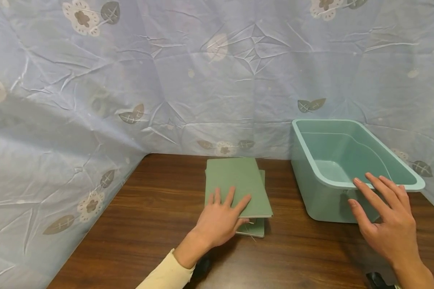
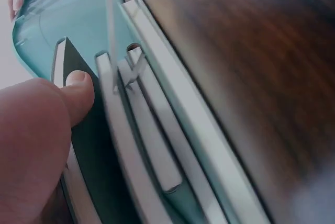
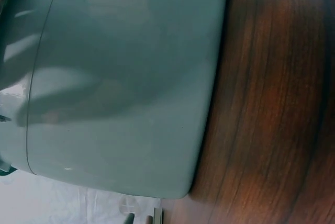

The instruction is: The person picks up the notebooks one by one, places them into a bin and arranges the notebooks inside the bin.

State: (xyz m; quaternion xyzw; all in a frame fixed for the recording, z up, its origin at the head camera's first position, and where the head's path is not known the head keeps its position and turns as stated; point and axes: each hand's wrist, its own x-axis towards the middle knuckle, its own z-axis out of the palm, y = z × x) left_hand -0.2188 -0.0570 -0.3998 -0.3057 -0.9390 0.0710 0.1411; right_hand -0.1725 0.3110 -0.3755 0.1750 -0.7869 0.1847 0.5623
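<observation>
My left hand [image 1: 218, 222] lies over a stack of green hardcover books at mid-table. Its fingers spread across the cover of the top book [image 1: 233, 176], while the thumb [image 2: 81, 96] is tucked under that book's near edge, pinching it. A wedge-shaped gap shows between this book and those below. Under it, the lower books [image 2: 180, 98] show pale page edges, with a thin light ribbon [image 2: 111, 41] among them. To the right, my right hand [image 1: 392, 222] has its fingers loosely spread at the front rim of a green plastic tub [image 1: 311, 196], holding nothing.
The tub stands at the right rear of the brown wooden table [image 1: 148, 208], its inner floor visible. A floral fabric sheet [image 1: 202, 80] hangs behind the table and along its left side. A small black object [image 1: 377, 279] is by the right wrist.
</observation>
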